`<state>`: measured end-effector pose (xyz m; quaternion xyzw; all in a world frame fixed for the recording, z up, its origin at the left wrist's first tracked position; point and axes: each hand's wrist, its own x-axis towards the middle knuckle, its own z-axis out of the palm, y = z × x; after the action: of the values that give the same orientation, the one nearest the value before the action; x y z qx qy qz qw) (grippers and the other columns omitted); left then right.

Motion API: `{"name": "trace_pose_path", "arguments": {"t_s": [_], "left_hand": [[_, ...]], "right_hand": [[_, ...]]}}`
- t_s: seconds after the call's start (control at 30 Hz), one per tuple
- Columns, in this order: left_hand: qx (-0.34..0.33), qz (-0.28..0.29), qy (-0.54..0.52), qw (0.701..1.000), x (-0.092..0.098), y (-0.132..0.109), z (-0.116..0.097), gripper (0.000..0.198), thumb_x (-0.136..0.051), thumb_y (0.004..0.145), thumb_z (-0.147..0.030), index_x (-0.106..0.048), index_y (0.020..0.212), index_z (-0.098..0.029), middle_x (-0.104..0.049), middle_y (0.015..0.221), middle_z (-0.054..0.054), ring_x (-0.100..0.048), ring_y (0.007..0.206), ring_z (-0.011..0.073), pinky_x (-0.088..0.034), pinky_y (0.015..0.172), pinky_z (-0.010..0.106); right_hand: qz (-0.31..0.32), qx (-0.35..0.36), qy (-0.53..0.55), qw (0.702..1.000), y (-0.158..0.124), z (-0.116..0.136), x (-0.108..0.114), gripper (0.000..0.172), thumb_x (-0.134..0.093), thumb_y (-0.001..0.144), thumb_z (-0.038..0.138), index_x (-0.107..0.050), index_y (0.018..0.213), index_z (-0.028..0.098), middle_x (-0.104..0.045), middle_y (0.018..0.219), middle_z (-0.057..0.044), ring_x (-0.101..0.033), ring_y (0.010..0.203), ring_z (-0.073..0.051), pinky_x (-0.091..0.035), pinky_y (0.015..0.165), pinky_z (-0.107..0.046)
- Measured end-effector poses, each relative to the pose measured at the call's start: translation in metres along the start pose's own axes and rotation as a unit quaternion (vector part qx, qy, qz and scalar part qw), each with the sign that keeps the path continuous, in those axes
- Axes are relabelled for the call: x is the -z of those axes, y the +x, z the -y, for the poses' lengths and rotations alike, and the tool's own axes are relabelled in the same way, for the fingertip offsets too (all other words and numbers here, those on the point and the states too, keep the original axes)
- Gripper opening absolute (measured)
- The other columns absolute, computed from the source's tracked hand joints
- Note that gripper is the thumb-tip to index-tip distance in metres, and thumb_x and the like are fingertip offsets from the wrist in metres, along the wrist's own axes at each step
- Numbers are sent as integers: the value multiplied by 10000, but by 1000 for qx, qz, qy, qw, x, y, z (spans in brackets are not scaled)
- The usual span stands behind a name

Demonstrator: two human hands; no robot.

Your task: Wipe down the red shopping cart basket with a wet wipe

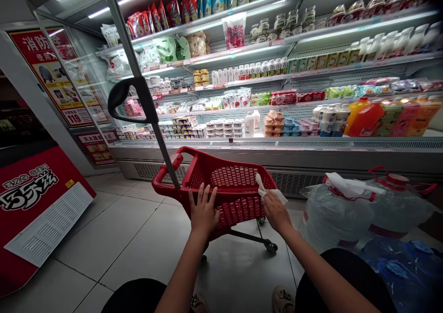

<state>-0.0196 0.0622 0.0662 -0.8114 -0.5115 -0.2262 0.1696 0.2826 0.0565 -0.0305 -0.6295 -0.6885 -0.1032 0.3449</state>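
A red plastic shopping cart (238,215) on black wheels stands in front of me, its basket wall pierced with slots. My left hand (203,209) lies with fingers spread against the near side of the cart, close to the handle end. At the right end of the rim, my right hand (276,208) is closed on a white tissue (279,195), which is pressed over the rim and sticks out past the fingers. Its fingertips are partly hidden by the tissue. No goods show in the visible part of the basket.
A refrigerated shelf unit (214,143) with drinks and yogurts runs behind the cart. Large water jugs (332,216), one with white tissue (349,184) on top, and blue bottles (398,267) stand at right. A grey pole (128,36) with a black handle rises left; a red freezer (41,202) stands farther left.
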Motion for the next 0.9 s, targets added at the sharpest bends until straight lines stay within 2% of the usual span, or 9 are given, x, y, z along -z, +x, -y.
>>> {"name": "trace_pose_path", "arguments": {"t_s": [0.07, 0.13, 0.23, 0.33, 0.47, 0.57, 0.63, 0.77, 0.9], "left_hand": [[-16, -1, 7, 1000, -8, -2, -18, 830, -660, 825, -257, -387, 1607, -300, -283, 1713, 68, -173, 1605, 332, 73, 1286, 621], [-58, 8, -7, 998, -21, -6, -34, 878, -659, 819, -237, -332, 1630, -310, -189, 1741, 38, -134, 1614, 317, -4, 1308, 589], [-68, 1, -27, 997, -38, -15, -44, 921, -635, 821, -200, -259, 1657, -292, -191, 1743, 17, -114, 1617, 314, -124, 1318, 553], [-69, -2, -37, 997, -45, -21, -35, 962, -564, 794, -87, -212, 1667, -286, -237, 1731, -23, -101, 1620, 280, -180, 1319, 518], [-75, 1, -48, 996, -41, -25, -17, 1009, -505, 757, -4, -185, 1671, -287, -253, 1727, -25, -90, 1621, 255, -218, 1313, 507], [-62, 2, -52, 997, -36, -26, -6, 998, -518, 757, -9, -208, 1666, -282, -263, 1725, -5, -84, 1620, 267, -203, 1314, 526], [-58, 8, -51, 997, -33, -26, 1, 976, -536, 765, -28, -235, 1661, -274, -265, 1724, -3, -83, 1621, 275, -178, 1319, 526], [-19, 10, -43, 999, -26, -24, 9, 934, -614, 800, -127, -273, 1652, -298, -231, 1735, 11, -102, 1617, 325, -138, 1314, 561], [5, 8, -57, 998, -26, -25, -3, 810, -659, 877, -285, -343, 1616, -388, -207, 1741, 25, -133, 1605, 378, -82, 1274, 672]], "right_hand": [[-12, 9, 1, 1000, 3, 24, -3, 464, -290, 1089, 314, -681, 1276, 147, -666, 1375, -164, -521, 1398, -298, -413, 1189, -511], [-13, 51, 13, 999, 5, 50, -7, 438, -310, 1084, 288, -660, 1314, 160, -654, 1401, -149, -511, 1407, -285, -397, 1201, -512], [-8, 106, 36, 994, 6, 73, -9, 424, -336, 1082, 269, -602, 1401, 182, -601, 1480, -124, -484, 1435, -261, -388, 1213, -506], [0, 114, 50, 992, 8, 63, -4, 406, -342, 1085, 265, -607, 1385, 198, -640, 1424, -105, -534, 1380, -250, -396, 1211, -500], [-3, 68, 44, 997, 5, 17, 9, 375, -337, 1087, 283, -677, 1233, 221, -719, 1210, -99, -630, 1235, -268, -446, 1166, -520], [-9, 54, 40, 998, -5, -4, 14, 373, -347, 1089, 303, -658, 1280, 228, -705, 1255, -104, -604, 1291, -288, -460, 1156, -542], [-13, 59, 45, 997, -14, -1, 12, 379, -360, 1088, 309, -633, 1338, 228, -691, 1297, -107, -569, 1345, -298, -460, 1163, -549], [-25, 72, 52, 996, -34, 30, 7, 392, -392, 1082, 299, -601, 1405, 225, -680, 1334, -122, -537, 1391, -325, -496, 1137, -565], [3, 157, 67, 985, -46, 53, 14, 430, -411, 1075, 227, -544, 1484, 220, -667, 1390, -113, -548, 1394, -298, -517, 1135, -540]]}}
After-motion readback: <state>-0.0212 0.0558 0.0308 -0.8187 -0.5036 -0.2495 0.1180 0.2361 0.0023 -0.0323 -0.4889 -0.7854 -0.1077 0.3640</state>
